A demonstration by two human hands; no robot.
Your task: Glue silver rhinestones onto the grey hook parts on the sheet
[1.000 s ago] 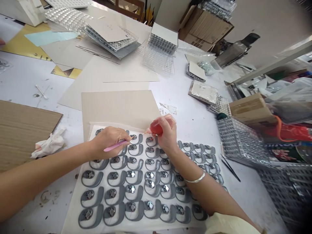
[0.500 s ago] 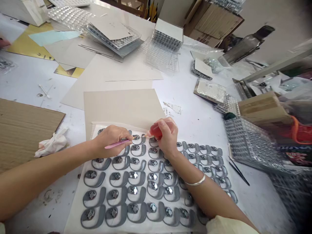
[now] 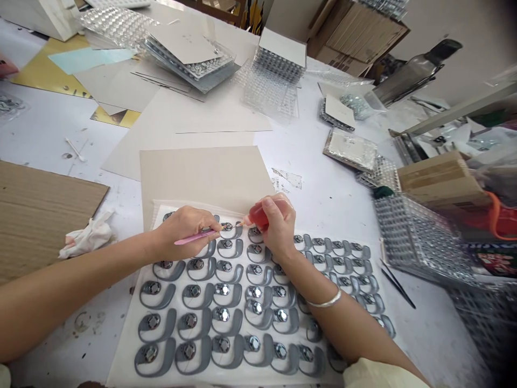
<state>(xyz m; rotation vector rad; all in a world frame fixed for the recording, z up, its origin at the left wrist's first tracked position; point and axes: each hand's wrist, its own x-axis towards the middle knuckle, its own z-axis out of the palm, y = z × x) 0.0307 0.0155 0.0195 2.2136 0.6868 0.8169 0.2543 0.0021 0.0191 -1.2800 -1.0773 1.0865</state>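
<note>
Closed round a pink stick [image 3: 197,237]: left hand [image 3: 183,226]. Pinched on a red bottle [image 3: 258,215]: right-hand fingers [image 3: 269,207], nozzle just beside a stud [image 3: 226,227] at twelve o'clock on the sheet [image 3: 121,372]. Danger: overhard squeezing, drips smeared across studs.

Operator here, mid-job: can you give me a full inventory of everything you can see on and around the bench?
grey curved pieces with silver stones: dozens, grey and silver, in rows under the hands
white backing sheet: one, white, beneath those pieces
beige card sheets: several, beige, above the backing sheet
corrugated cardboard: one, brown, far left
crumpled tissue: one, white, left of the backing sheet
cotton swab: one, white, left
clear trays of stones: several, clear and silver, far side and right
black tweezers: one pair, black, right of the backing sheet
cardboard boxes: at least one, brown, far right
red squeeze bottle: one, red, in right grip
pink stick: one, pink, in left grip
left grip: bare hand, over the pieces
right grip: bare hand, silver bangle on wrist
</note>
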